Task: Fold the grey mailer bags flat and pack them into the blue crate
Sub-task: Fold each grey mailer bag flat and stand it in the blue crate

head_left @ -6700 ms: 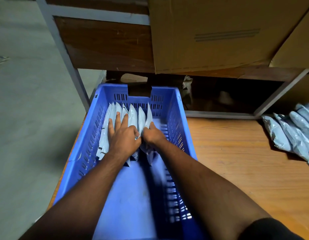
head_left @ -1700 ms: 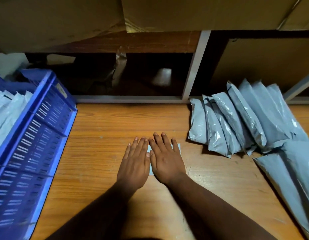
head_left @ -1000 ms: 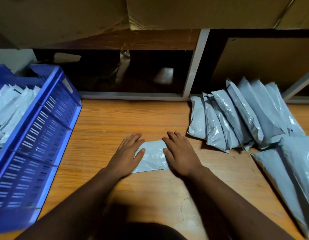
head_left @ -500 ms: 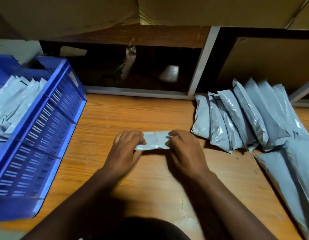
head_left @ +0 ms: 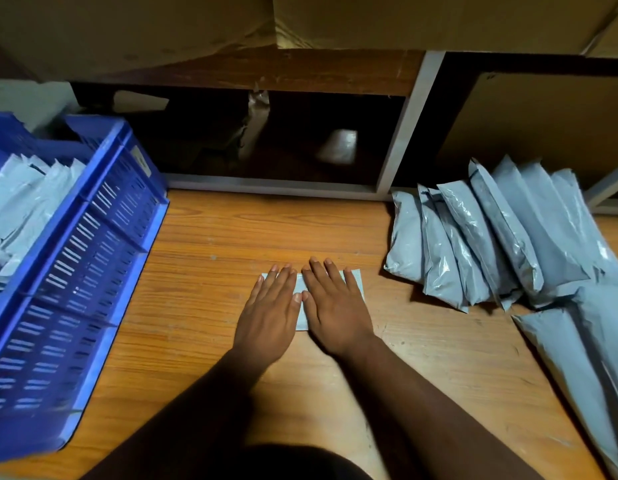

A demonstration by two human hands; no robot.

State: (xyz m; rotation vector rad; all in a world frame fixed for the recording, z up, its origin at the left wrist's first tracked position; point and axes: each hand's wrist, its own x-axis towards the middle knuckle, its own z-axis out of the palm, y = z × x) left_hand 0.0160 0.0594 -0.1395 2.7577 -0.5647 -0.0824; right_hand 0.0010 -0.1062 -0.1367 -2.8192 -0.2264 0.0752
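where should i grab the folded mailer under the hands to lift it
Pinch the folded mailer at its exposed right short edge, coming from the right. It lies flat on the wooden table, mostly covered by the left hand and right hand, so only edges offer a grip.

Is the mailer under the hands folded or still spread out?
Folded, it seems: the mailer bag is a small flat rectangle, mostly covered by the left hand and right hand pressing it with straight fingers.
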